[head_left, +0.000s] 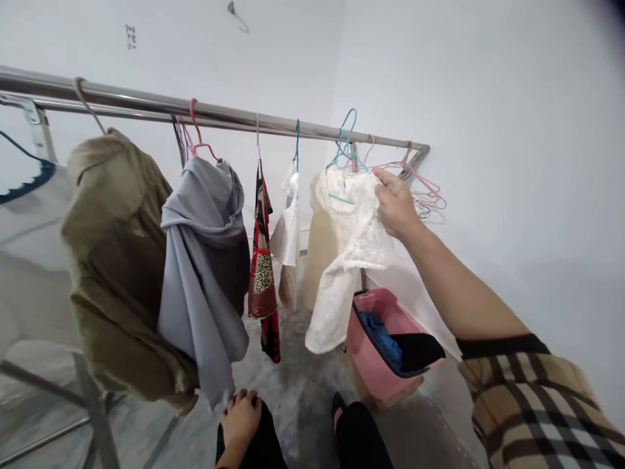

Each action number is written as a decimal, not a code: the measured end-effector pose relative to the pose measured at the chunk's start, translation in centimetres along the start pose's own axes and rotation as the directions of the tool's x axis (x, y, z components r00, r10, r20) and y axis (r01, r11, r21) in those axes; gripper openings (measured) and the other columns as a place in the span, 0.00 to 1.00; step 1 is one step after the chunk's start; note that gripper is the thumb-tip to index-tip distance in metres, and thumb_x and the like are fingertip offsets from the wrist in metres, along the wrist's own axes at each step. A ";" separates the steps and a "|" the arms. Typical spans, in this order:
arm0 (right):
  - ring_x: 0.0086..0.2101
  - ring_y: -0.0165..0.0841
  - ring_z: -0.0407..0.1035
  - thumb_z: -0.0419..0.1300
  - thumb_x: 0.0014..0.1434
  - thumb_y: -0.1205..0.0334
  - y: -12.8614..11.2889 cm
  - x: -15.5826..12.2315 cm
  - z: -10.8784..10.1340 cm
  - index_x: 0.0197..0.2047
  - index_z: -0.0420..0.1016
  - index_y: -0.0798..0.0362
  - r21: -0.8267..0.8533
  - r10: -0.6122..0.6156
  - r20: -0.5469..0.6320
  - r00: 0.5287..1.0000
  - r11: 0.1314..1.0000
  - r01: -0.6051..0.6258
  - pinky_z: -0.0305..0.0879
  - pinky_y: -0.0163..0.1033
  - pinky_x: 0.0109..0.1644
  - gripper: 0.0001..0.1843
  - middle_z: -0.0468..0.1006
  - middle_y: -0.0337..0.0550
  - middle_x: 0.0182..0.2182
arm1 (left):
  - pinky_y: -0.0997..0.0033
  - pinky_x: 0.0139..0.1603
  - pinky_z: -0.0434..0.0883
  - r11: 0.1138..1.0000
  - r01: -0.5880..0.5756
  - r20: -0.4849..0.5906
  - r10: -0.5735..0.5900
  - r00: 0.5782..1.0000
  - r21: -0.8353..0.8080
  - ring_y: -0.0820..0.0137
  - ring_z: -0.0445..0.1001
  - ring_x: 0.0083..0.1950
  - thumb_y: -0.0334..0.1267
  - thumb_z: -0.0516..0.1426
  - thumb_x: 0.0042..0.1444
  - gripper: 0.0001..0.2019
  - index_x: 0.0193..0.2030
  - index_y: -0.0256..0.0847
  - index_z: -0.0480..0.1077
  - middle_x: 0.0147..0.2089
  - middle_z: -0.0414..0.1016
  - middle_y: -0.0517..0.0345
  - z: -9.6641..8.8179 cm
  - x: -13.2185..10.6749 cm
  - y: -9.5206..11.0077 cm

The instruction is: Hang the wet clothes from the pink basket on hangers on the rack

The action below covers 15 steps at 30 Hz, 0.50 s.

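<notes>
My right hand [396, 203] reaches up and pinches the shoulder of a cream lace top [352, 251]. The top hangs on a light blue hanger [344, 151] from the steel rail [209, 112]. My left hand [239, 417] rests low against my dark trousers, its fingers curled with nothing visible in them. Further left on the rail hang a white lace piece [288, 231], a red patterned garment [262, 273], a grey garment [208, 267] and an olive shirt [117, 260].
A pink laundry basket [378, 368] with blue and black clothes stands on the floor under the lace top. Several bare pink hangers [422, 189] hang at the rail's right end. White walls close the corner; a metal frame [88, 397] stands at lower left.
</notes>
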State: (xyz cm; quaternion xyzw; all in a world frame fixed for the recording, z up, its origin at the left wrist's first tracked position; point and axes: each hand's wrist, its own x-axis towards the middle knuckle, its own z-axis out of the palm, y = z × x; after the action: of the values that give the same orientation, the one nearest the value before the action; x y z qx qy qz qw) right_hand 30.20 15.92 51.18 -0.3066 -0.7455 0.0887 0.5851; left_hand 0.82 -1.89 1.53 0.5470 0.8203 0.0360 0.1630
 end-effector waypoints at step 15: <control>0.59 0.39 0.64 0.55 0.63 0.51 5.9 1.7 7.7 0.59 0.66 0.57 -0.075 0.068 0.205 0.976 0.996 -0.053 0.55 0.51 0.68 0.26 0.72 0.50 0.54 | 0.48 0.58 0.63 0.996 0.037 -0.017 -0.039 0.999 -0.080 0.52 0.68 0.61 0.42 0.50 0.60 0.17 0.49 0.48 0.76 0.60 0.72 0.51 -1.0 0.2 0.3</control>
State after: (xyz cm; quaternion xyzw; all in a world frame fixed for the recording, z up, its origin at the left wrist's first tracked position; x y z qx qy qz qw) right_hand 24.90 23.35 47.34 -0.3382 -0.7953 0.1123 0.4903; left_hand 0.72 -1.45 2.48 0.5241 0.8300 0.0706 0.1776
